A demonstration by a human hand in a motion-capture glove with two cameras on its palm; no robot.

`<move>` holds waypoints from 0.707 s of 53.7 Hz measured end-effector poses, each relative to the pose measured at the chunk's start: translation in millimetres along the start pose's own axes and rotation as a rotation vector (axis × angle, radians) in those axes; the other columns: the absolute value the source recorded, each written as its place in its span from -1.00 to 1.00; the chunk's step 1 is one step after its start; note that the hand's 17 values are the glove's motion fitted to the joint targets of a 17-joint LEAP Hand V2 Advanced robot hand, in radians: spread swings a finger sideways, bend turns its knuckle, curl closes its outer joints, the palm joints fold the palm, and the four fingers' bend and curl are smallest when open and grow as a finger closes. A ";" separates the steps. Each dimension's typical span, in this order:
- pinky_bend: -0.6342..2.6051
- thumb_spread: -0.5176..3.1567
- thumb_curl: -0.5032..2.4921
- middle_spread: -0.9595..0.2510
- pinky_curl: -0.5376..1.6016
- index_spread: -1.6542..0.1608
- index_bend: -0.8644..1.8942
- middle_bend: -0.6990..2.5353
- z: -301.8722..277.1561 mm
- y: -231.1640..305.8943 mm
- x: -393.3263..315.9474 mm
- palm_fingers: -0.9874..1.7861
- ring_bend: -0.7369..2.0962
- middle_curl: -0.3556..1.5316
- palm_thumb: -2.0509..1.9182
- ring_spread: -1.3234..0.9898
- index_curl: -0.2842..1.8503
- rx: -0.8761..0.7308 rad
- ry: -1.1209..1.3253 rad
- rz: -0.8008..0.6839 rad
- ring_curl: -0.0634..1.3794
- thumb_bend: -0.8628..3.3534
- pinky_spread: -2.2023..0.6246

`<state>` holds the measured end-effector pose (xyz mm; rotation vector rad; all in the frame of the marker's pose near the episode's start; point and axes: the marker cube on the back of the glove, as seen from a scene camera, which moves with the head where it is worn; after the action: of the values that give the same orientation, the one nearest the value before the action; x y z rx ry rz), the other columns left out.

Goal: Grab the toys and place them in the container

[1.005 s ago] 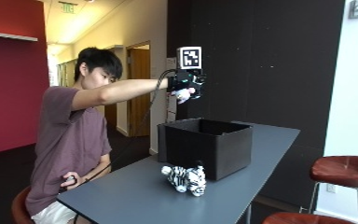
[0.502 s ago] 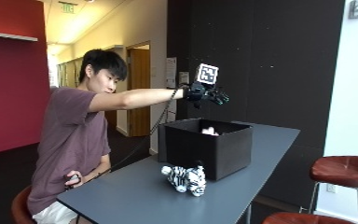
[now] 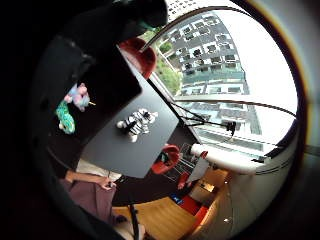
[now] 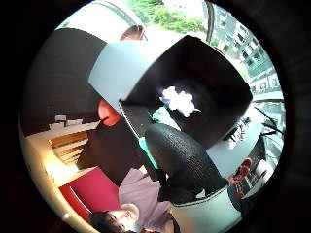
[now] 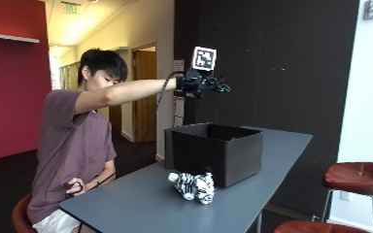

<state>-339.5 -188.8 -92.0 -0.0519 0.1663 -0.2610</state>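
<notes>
Dark wall panels are standing behind a long grey bench (image 5: pixel 141 204), with a red wall off to one side and brown round stools (image 5: pixel 361 175) at the far end. You are sitting at the near end of the bench, reaching your arm out level so that your black-gloved right hand (image 5: pixel 202 83) is hanging in the air above the black square fabric container (image 5: pixel 215 150), well clear of its rim. Your hand is holding nothing; the fingers are spreading outward, relaxed. The container is sitting on the bench with its top open. From the palm views, a white fluffy soft toy (image 4: pixel 179 101) is lying on the container's floor, and a pink-and-blue soft toy (image 3: pixel 77 96) and a green soft toy (image 3: pixel 65 120) are lying inside it too. A black-and-white striped plush zebra (image 5: pixel 193 185) is resting on the bench just beside the container's near wall, outside it. Your bare hand (image 5: pixel 75 187) is resting low, beside the bench edge.
</notes>
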 end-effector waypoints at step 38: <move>-0.22 -0.05 -0.49 0.41 -0.23 0.52 -0.23 -0.48 284.9 40.6 159.8 -0.36 -0.32 -0.29 0.02 0.13 -0.45 -0.213 -0.035 -0.139 -0.54 -0.60 0.58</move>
<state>-128.5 -182.9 160.5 -0.2803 0.1550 -0.3805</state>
